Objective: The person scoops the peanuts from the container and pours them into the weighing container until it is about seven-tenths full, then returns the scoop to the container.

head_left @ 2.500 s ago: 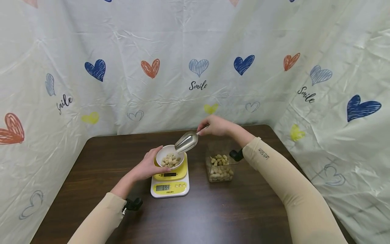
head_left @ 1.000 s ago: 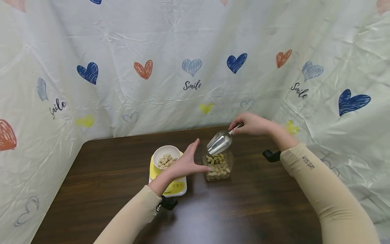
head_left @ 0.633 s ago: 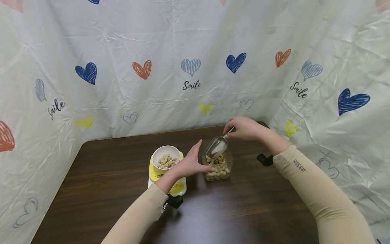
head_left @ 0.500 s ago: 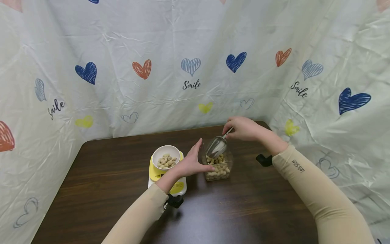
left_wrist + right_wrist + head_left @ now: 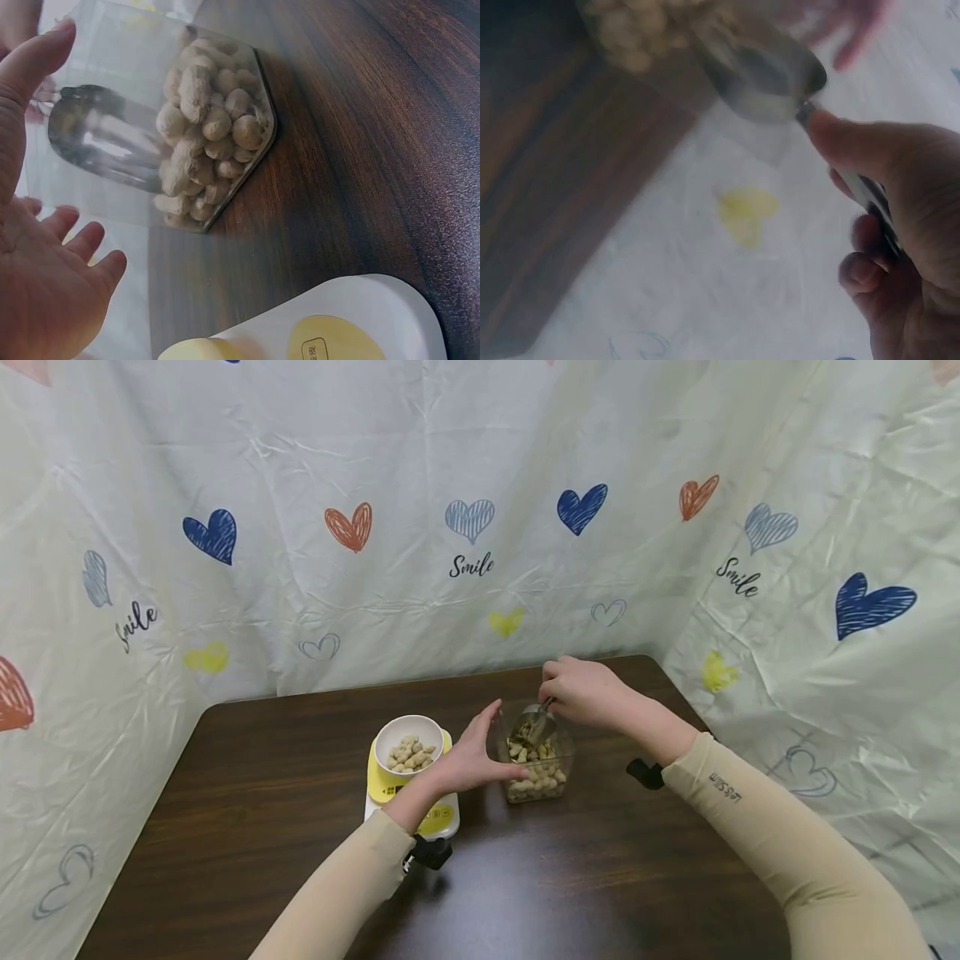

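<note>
My right hand (image 5: 585, 689) grips the handle of a metal scoop (image 5: 534, 725), which is tilted down inside a clear plastic container (image 5: 567, 750) of peanuts in their shells (image 5: 538, 785). The right wrist view, somewhat blurred, shows the thumb and curled fingers round that handle (image 5: 866, 196). At the container's left side is my left hand (image 5: 471, 762), thumb and fingers spread wide; the left wrist view has the scoop's bowl (image 5: 105, 135) against the peanuts (image 5: 206, 127) behind the clear wall. Whether the left fingers touch the wall I cannot tell.
A white bowl (image 5: 389, 741) with some peanuts stands on a yellow and white kitchen scale (image 5: 381, 783), left of the container. My left forearm covers the scale's display. Behind the dark wooden table (image 5: 262, 793) hangs a white curtain (image 5: 405, 460) printed with hearts.
My left hand has left the bowl and moved right to the container. The scoop has gone from over the bowl to the container, then down into the peanuts.
</note>
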`<state>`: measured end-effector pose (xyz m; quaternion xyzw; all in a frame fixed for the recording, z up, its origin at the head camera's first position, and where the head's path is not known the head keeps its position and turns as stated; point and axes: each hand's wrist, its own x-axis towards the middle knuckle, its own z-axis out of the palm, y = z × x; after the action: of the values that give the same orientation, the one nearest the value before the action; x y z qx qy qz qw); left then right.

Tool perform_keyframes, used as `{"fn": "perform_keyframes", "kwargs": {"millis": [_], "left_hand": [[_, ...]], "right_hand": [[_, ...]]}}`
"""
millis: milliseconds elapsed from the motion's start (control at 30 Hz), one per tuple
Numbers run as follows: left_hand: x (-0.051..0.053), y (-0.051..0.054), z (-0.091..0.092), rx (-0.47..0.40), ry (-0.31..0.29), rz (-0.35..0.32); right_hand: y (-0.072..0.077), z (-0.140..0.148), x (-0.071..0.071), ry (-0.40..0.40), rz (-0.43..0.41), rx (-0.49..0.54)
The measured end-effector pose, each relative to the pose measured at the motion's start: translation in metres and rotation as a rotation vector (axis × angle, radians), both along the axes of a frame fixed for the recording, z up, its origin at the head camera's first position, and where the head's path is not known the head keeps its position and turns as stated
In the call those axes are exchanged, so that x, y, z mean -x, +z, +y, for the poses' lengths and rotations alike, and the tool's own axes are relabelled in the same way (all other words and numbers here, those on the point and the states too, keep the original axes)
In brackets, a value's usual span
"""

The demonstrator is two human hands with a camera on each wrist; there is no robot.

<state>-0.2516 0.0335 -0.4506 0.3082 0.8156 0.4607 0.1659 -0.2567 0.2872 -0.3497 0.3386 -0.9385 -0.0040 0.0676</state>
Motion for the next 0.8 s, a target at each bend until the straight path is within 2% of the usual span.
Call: {"fn": "perform_keyframes", "kwargs": {"millis": [100,333,567,667,800], "left_hand": [[0.001,0.002,0.001,0.0,0.004,0.007],[0.001,0.002,0.003,0.026,0.016,0.021],[0.003,-0.001,0.002,0.007,0.038,0.043],[0.003,-0.002,0.002,0.012,0.038,0.042],[0.003,-0.004,0.003,0.015,0.036,0.037]], "right_hand": [[-0.005,0.0,0.0,0.013,-0.017,0.016],[-0.016,0.002,0.005,0.026,-0.206,0.019],[-0.01,-0.006,0.014,-0.019,-0.334,0.01],[-0.006,-0.003,0.019,-0.039,-0.421,0.018],[0.001,0.007,0.024,-0.102,-0.558,0.07]]}}
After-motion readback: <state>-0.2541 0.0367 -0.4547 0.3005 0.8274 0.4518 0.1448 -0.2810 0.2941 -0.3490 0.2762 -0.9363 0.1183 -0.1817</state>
